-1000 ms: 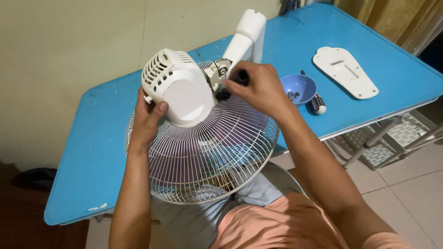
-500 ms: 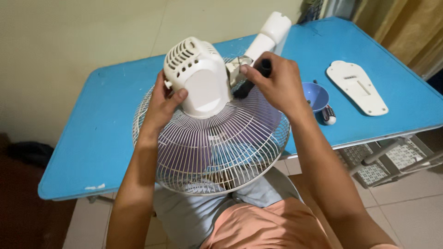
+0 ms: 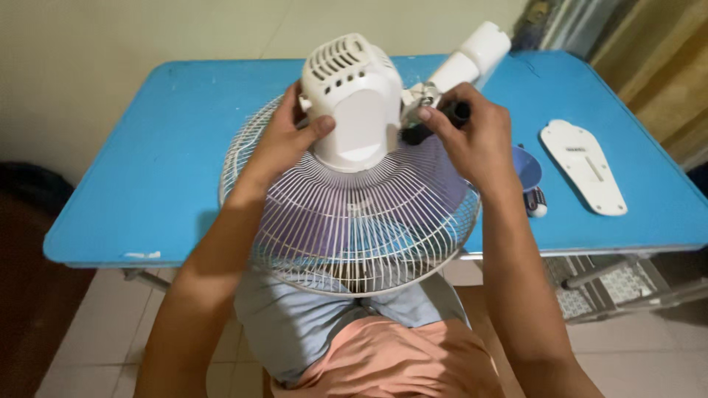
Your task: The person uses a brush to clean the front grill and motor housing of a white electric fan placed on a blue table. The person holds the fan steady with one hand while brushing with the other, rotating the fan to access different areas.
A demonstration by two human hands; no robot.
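I see the fan (image 3: 354, 214) face-down at the table (image 3: 147, 169) edge | left hand (image 3: 284, 140) clasps the motor housing (image 3: 354, 103) at its 9 o'clock | right hand (image 3: 479, 144) closed around a black-handled tool (image 3: 450, 114) at the housing's 3 o'clock, by the neck joint (image 3: 420, 96) | bowl (image 3: 529, 171) at the right hand's 4 o'clock.

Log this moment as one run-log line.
left hand: grips white motor housing | right hand: holds black-handled tool at neck joint | fan grille: on lap, against blue table | bowl, white cover plate: on table
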